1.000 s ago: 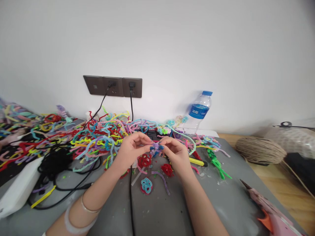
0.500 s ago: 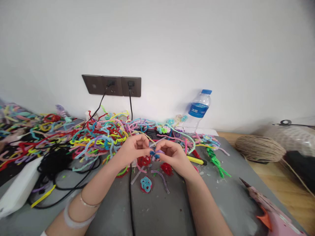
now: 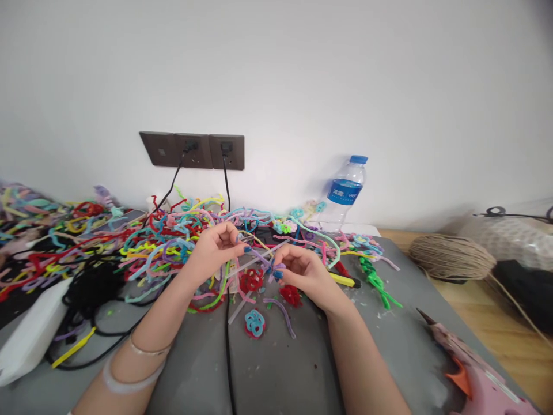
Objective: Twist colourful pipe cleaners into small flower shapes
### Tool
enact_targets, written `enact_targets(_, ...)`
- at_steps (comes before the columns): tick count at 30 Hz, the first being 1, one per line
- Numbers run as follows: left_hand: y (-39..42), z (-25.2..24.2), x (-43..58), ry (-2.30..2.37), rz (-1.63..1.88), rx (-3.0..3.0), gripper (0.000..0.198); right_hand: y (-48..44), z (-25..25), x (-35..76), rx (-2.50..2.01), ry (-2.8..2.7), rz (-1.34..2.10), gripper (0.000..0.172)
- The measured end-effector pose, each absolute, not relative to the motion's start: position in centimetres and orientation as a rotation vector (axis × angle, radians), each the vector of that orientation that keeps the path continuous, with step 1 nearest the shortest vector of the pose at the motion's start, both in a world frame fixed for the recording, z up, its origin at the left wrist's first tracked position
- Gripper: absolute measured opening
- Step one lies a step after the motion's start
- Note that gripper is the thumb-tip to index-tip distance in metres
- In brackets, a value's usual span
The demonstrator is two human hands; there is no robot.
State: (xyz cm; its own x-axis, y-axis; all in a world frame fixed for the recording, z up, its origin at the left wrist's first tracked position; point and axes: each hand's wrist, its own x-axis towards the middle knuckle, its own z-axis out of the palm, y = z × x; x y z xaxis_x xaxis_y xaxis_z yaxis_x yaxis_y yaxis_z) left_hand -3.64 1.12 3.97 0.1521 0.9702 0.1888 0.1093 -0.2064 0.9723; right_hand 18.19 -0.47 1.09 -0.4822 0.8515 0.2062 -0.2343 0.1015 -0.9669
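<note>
My right hand [image 3: 300,268] pinches a small purple pipe-cleaner piece [image 3: 276,270] between thumb and fingers. From it a purple strand [image 3: 259,256] stretches left to the closed fingertips of my left hand [image 3: 222,248]. Under my hands lie a red coiled flower [image 3: 251,280] and some translucent sticks [image 3: 239,308]. A second red flower [image 3: 291,295] sits below my right hand. Nearer to me on the grey table [image 3: 276,374] are a blue flower with a pink edge [image 3: 254,324] and a loose purple strip [image 3: 283,316].
Tangled colourful pipe cleaners [image 3: 173,236] spread along the wall. A bottle [image 3: 345,190] stands behind. On the right are a yellow cutter [image 3: 343,280], green twists [image 3: 375,281], twine [image 3: 451,257] and a pink glue gun [image 3: 470,369]. A black cable [image 3: 228,357] runs toward me.
My left hand has moved left and slightly up, away from my right hand, and the purple strand now shows stretched between them. The view has shifted slightly.
</note>
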Motion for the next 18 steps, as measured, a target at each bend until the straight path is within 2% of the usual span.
enact_targets(13, 1.61, 3.43, -3.78, 1.175, 1.216, 1.561, 0.027, -0.4, 1.04, 17.98, -0.625, -1.463, 1.596, 0.015)
enact_targets(18, 1.55, 3.44, -4.03, 1.189, 1.129, 1.648, 0.014, 0.2, 0.28, 18.06, -0.655, -1.357, 1.498, 0.014)
